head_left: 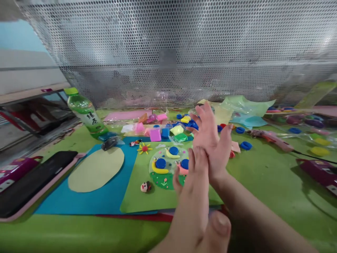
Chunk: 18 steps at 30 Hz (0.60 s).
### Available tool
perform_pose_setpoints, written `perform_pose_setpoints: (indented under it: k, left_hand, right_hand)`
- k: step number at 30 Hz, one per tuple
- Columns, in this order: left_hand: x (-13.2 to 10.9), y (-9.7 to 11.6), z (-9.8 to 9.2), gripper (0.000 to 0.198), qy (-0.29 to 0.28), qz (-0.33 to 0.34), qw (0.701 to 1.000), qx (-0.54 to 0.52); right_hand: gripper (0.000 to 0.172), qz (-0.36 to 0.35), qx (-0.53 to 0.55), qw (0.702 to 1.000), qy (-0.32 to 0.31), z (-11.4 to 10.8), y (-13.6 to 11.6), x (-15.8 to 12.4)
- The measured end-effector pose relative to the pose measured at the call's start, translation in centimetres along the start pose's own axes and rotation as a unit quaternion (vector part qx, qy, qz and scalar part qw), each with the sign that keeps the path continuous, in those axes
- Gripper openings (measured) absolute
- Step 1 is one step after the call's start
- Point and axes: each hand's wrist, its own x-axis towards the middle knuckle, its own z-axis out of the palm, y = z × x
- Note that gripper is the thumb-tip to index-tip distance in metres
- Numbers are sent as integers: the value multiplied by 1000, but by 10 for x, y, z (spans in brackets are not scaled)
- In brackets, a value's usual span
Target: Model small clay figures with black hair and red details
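My left hand (193, 196) reaches up from the bottom, its back to the camera and fingers stretched out. Its fingertips lie against the palm of my right hand (210, 140), which is raised with fingers apart. Nothing shows between them, though the contact area is partly hidden. Beneath is a green sheet (163, 202) with a round picture of clay snails (160, 171) over dark green clay grass (171, 182); my left hand covers its right part. A small clay head (145, 187) and a yellow clay sun with a red centre (144, 148) sit on the sheet.
At left are a blue sheet (86, 203) with a pale oval (97, 170), a black phone (34, 179) and a green-capped bottle (88, 116). Wrapped clay blocks (155, 135) lie behind the picture. Blue rings (246, 146) and a pink cabled tool (276, 140) are at right, before a perforated metal panel (168, 35).
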Motion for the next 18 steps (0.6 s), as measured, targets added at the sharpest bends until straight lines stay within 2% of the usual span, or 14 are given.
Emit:
perform_pose_setpoints:
  k: [3, 8, 12, 16, 18]
  left_hand:
    - [-5, 4, 0, 73, 4, 5, 1000, -11]
    - [-19, 12, 2, 70, -18, -8, 1000, -23]
    - [-19, 18, 7, 69, -26, 0, 999, -36]
    - [-20, 19, 9, 70, -35, -4, 998, -43]
    - [-21, 18, 8, 69, -33, -1, 998, -45]
  right_hand:
    - [48, -5, -27, 999, -26, 2, -3, -2]
    - [54, -64, -56, 996, 5, 2, -9, -3]
    - [52, -33, -63, 997, -19, 3, -9, -7]
    - [55, -31, -54, 998, -7, 5, -11, -8]
    - [59, 17, -34, 999, -10, 7, -13, -7]
